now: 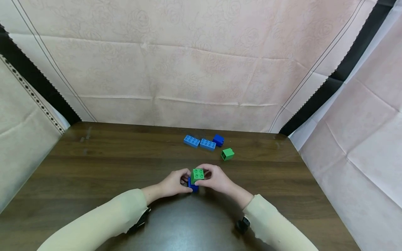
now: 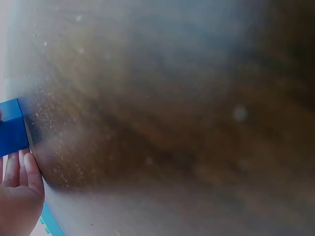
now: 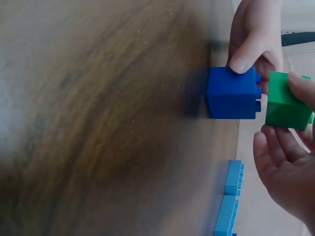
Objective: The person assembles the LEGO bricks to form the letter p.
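My left hand [image 1: 174, 182] grips a dark blue toy brick [image 3: 231, 96] at its end, the thumb lying on its near side. The brick stands on the table, studs up. Just above it, my right hand [image 1: 217, 179] pinches a green brick [image 1: 197, 174] between thumb and fingers. A narrow gap shows between the blue studs and the green brick's underside in the right wrist view. Only part of the blue brick [image 2: 12, 128] and some fingers appear at the edge of the left wrist view.
Beyond the hands lie two light blue flat bricks [image 1: 192, 141], a dark blue brick [image 1: 218, 140] and a green brick [image 1: 227, 154] on its side. The brown wooden table [image 1: 125, 153] ends at a pale cloth wall [image 1: 188, 80] at the back.
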Action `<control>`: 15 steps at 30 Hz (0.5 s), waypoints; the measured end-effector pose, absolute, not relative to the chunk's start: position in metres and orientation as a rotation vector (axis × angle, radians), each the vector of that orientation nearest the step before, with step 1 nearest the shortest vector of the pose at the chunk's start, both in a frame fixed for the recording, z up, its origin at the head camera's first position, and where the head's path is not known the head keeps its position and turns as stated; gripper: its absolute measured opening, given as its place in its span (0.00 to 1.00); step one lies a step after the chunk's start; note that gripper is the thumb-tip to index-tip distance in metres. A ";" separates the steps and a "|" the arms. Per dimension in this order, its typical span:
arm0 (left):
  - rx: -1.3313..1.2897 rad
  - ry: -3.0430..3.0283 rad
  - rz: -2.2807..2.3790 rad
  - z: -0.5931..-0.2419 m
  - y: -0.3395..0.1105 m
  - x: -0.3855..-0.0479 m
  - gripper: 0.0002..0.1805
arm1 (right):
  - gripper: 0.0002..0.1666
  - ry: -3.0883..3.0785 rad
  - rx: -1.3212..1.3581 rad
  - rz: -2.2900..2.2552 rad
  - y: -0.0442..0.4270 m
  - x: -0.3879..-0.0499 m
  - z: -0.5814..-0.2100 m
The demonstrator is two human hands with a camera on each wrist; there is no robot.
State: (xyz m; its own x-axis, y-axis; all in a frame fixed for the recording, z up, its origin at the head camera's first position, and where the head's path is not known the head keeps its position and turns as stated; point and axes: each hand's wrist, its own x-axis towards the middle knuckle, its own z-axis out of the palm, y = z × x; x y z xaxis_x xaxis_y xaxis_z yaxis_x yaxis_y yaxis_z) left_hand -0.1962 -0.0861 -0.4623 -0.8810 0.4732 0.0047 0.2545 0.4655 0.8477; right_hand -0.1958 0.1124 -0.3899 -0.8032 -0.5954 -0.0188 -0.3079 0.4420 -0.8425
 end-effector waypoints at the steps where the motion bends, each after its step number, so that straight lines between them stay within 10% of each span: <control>1: 0.632 2.481 1.378 -0.462 -0.086 -0.196 0.18 | 0.19 2.387 -0.779 -1.294 0.112 -0.195 -0.389; 15: 0.639 2.460 1.393 -0.462 -0.088 -0.198 0.19 | 0.20 2.402 -0.822 -1.262 0.112 -0.212 -0.425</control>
